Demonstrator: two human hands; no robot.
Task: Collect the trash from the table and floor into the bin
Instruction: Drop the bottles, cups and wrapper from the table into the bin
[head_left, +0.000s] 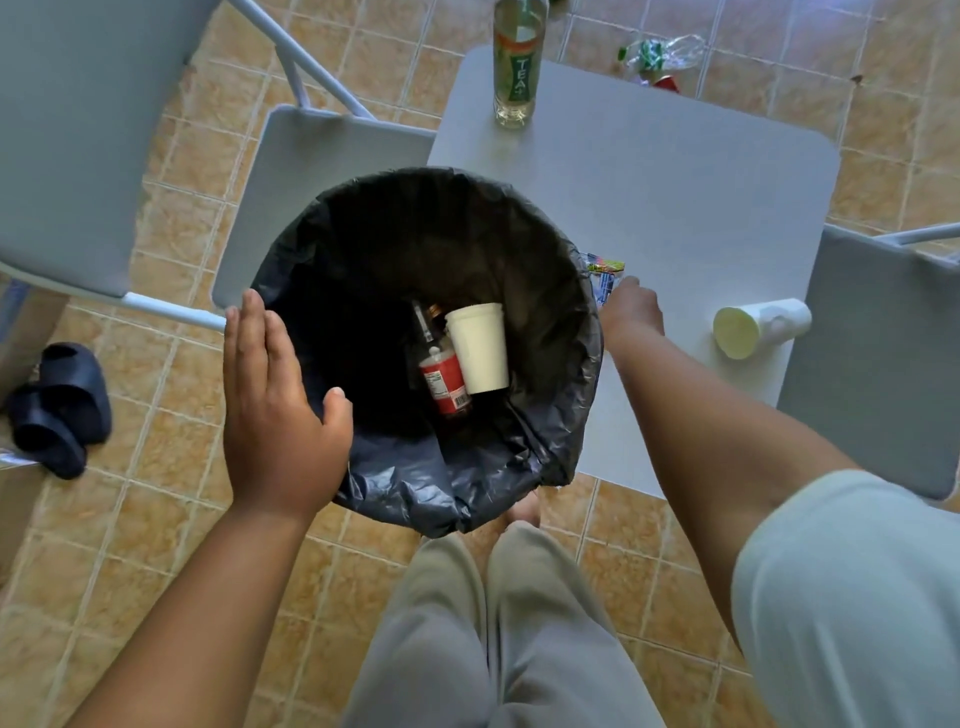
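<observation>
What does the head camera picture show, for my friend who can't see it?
A person's right hand grips a colourful wrapper beside a black-lined bin holding a white cup and small bottle; the open left hand hovers at its rim.

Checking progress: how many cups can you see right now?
2. One white cup lies in the bin beside a bottle; another cup lies on its side on the table. More may be hidden in the bin's dark side.
</observation>
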